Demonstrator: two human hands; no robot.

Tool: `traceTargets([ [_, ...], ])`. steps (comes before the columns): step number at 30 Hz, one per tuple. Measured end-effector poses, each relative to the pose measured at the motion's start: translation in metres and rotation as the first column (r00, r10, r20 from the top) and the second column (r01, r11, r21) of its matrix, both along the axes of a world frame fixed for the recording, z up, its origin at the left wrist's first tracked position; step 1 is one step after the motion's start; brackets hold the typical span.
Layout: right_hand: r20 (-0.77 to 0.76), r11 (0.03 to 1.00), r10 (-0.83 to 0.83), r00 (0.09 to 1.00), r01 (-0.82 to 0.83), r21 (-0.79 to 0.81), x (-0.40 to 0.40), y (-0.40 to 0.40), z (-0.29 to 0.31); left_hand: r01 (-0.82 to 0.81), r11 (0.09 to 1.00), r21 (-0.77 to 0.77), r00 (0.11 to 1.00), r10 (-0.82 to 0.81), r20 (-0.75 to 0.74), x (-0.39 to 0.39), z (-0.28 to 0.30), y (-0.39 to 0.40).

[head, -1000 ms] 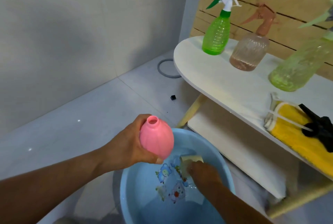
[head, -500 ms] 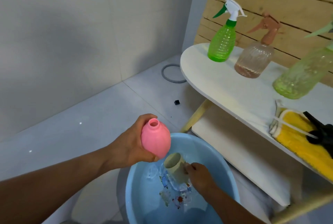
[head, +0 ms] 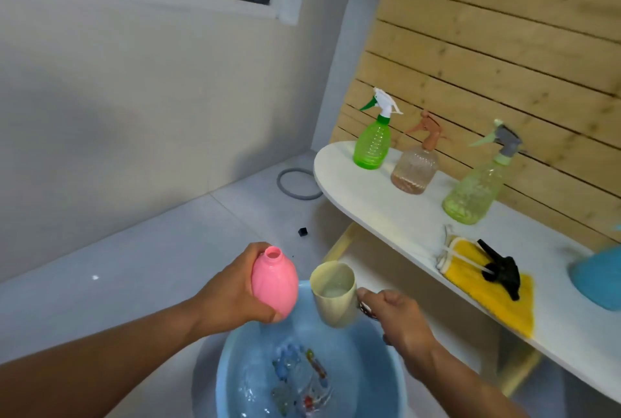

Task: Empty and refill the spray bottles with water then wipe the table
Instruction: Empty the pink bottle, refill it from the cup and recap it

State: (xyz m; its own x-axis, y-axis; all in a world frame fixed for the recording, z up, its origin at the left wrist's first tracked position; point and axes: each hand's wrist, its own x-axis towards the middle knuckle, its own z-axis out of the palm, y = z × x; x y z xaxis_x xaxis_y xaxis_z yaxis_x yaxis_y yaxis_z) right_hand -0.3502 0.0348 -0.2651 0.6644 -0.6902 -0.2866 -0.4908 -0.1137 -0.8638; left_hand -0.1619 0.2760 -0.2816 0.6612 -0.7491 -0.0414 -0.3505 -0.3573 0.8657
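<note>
Above water-filled basin (head: pixel 376 350): left hand (head: pixel 232 290) grips uncapped pink bottle (head: pixel 275 285); right hand (head: pixel 400 320) holds water-filled cup (head: pixel 334 296).

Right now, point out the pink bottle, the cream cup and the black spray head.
pink bottle (head: pixel 275 286): head view, on the middle of its body.
cream cup (head: pixel 337 308): head view, on its outer wall below the rim.
black spray head (head: pixel 502 270): head view, on its dark body, lying on the yellow cloth.

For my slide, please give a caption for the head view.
Left hand holds the open pink bottle while right hand lifts a cup of water above the blue basin.
</note>
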Motion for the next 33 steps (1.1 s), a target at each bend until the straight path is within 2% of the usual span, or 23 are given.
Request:
traceTargets([
  [8, 0.130, 0.994, 0.023, 0.991, -0.008, -0.112, -0.019, 0.001, 0.075, 0.080, 0.992, 0.094, 0.994, -0.086, 0.062, -0.021, 0.015, -0.004],
  [16, 0.217, 0.961, 0.111, 0.970, -0.049, -0.272, -0.021, 0.008, 0.098, 0.122, 0.983, 0.134, 0.981, -0.140, 0.134, -0.034, 0.019, -0.010],
  [25, 0.187, 0.864, 0.186, 0.965, -0.069, -0.500, -0.030, 0.014, 0.108, 0.163, 0.979, 0.123, 0.965, -0.184, 0.186, -0.040, 0.018, -0.025],
  [33, 0.156, 0.838, 0.173, 0.972, -0.062, -0.542, -0.035, 0.018, 0.115, 0.192, 0.973, 0.126, 0.951, -0.216, 0.222, -0.041, 0.019, -0.034],
])
